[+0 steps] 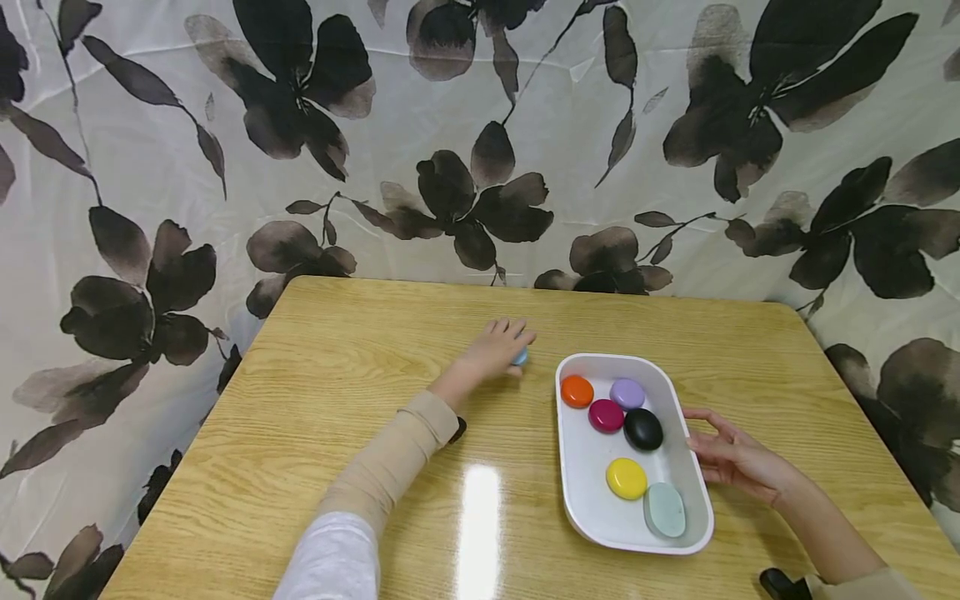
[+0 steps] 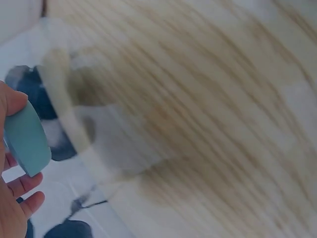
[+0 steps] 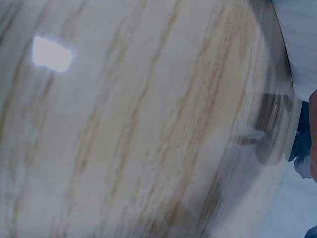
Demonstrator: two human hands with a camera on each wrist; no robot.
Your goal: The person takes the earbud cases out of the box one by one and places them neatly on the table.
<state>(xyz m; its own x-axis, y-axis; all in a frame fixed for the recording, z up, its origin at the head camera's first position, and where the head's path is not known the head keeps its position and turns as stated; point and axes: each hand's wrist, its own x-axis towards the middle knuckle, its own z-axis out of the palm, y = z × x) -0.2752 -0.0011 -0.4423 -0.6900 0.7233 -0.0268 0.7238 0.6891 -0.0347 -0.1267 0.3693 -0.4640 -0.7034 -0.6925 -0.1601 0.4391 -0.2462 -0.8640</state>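
My left hand [image 1: 493,348] is left of the white tray [image 1: 573,492], over the table. It holds a smooth light blue pebble-like piece [image 2: 27,139] between thumb and fingers; in the head view the hand hides most of it. My right hand [image 1: 738,457] is at the tray's right wall, its fingertips against the outside near the rim. Inside the tray lie smooth rounded pieces: orange [image 1: 577,391], lilac [image 1: 627,393], magenta [image 1: 606,416] and black [image 1: 643,429] toward the far end, yellow [image 1: 626,478] and pale mint [image 1: 664,510] toward the near end.
The wooden table [image 1: 315,375] has rounded far corners. Behind it hangs a white cloth [image 1: 585,108] with dark flowers. A bright light reflection lies on the tabletop left of the tray.
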